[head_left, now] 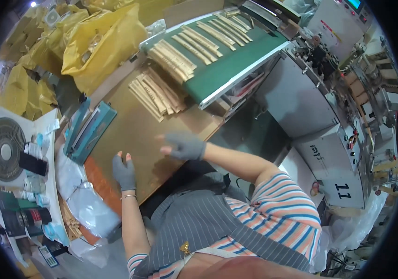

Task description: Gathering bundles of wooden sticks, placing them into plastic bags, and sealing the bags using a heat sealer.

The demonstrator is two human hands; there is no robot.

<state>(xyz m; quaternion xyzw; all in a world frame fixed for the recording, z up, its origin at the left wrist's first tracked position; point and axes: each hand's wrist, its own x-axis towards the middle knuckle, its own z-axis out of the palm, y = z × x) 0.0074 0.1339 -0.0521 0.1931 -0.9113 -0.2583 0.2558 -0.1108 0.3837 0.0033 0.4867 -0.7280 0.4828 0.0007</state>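
My left hand [124, 174], in a grey fingerless glove, is over the near left part of the brown tabletop [127, 144]. Its fingertips point away from me, a little apart, with nothing seen in them. My right hand [182, 145], gloved the same way, hovers over the table's right side. Its fingers are spread, slightly blurred, and no object shows in them. Beyond both hands lies a loose pile of long, narrow beige packets [157, 93] with printing along them. A teal hand-lever bag sealer [94, 131] stands left of the pile, nearest my left hand.
A green conveyor belt [208, 76] at the far side carries several groups of the same packets. Yellow plastic bags [101, 44] stand at the far left. Left of the table are clear plastic bags [87, 204] and a fan [4, 149]. Machine cabinets [296, 95] stand right.
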